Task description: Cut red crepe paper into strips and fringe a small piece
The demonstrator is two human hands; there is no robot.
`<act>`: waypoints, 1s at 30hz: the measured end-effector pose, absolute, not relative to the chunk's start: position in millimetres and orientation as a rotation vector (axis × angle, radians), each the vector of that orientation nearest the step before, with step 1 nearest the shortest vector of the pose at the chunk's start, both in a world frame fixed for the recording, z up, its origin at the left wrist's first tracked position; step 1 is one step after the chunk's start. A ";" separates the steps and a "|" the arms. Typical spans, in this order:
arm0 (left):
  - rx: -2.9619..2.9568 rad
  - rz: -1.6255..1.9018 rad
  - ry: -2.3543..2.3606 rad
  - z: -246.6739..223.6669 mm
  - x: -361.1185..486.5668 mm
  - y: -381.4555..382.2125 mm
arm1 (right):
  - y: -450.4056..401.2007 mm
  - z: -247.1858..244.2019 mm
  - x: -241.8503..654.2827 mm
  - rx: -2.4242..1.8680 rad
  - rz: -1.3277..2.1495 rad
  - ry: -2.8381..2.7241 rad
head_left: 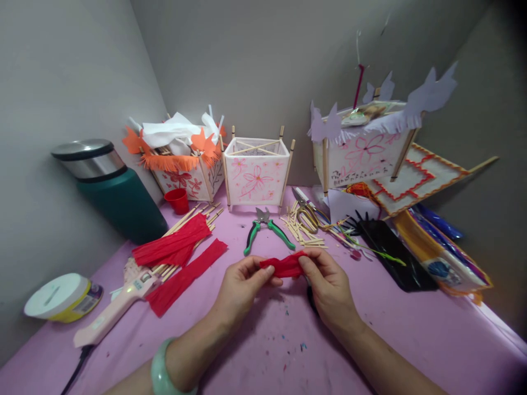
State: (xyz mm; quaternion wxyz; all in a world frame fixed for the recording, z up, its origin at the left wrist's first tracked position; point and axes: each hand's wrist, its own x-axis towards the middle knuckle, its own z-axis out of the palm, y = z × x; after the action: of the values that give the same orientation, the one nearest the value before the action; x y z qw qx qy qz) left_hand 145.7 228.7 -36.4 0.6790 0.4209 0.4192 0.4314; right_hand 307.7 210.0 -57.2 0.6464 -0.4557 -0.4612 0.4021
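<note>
A short strip of red crepe paper (286,266) is stretched between my two hands above the purple table. My left hand (246,282) pinches its left end between thumb and fingers. The right end is pinched in my right hand (327,282). Under the right hand a black curved handle (312,299) partly shows; the rest of that tool is hidden. Just beyond the hands lie green-handled pliers (267,227), jaws pointing away. Another red crepe strip (187,277) lies flat to the left, beside a folded red crepe piece (175,241) resting on wooden sticks.
A pink glue gun (119,310), white-lidded tub (57,299) and green tumbler (119,197) stand or lie left. Behind are an orange-fringed lantern (185,178), a plain paper lantern (257,178) and a lilac-trimmed lantern (362,156). Scissors (308,216) and cut sticks (302,230) lie right of the pliers.
</note>
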 end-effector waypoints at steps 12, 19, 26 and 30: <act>0.975 1.016 0.957 -36.9 146.4 228.7 | 212.4 -53.0 307.6 -1.063 0.975 -1.080; 1.018 1.012 0.964 -37.2 146.1 228.6 | 214.2 -60.8 310.4 -1.049 0.918 -1.051; 1.101 0.995 1.072 -38.5 145.0 228.1 | 215.1 -65.5 312.8 -1.087 0.905 -1.008; 1.088 0.993 1.058 -39.1 143.4 229.3 | 217.4 -66.4 314.7 -1.074 0.922 -0.961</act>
State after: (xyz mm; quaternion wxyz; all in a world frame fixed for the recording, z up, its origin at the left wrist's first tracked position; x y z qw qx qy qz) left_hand 143.4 229.3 -39.1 0.6162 0.4723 0.4596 0.4312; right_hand 314.7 217.4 -66.4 0.6560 -0.4737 -0.4239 0.4070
